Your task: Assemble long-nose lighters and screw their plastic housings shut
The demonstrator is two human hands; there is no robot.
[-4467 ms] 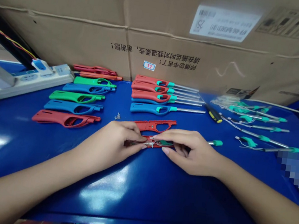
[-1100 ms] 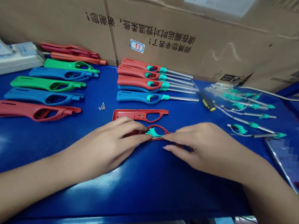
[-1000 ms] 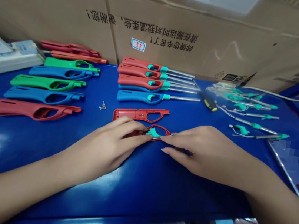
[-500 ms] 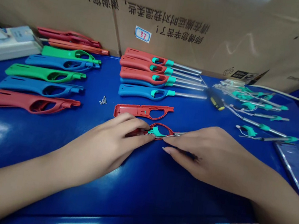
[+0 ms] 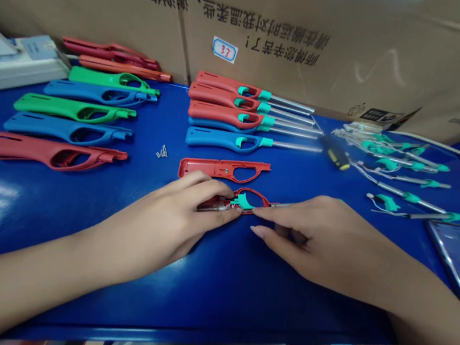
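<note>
My left hand (image 5: 179, 220) is closed over the handle of a red lighter shell half (image 5: 258, 193), which lies open side up. A teal trigger (image 5: 245, 202) sits inside its loop, beside my left fingertips. My right hand (image 5: 317, 240) is at the shell's front end. Its index fingertip presses by the loop, and the thumb hangs a little below. A thin metal tube (image 5: 281, 204) runs from the front end under my right fingers, which hide most of it. Just behind lies a second red shell half (image 5: 200, 167), its inside facing up.
Several assembled lighters (image 5: 221, 140) lie behind, with a screwdriver (image 5: 336, 153) to their right. Loose shells (image 5: 51, 154) line the left, near small screws (image 5: 162, 152). Tube assemblies with teal parts (image 5: 410, 196) and a phone (image 5: 454, 258) are right. A cardboard box (image 5: 270, 75) stands behind.
The view has shifted slightly. My left fingers have lifted a bit, so more of the parts in the shell's handle show. My right fingers stay by the front end.
</note>
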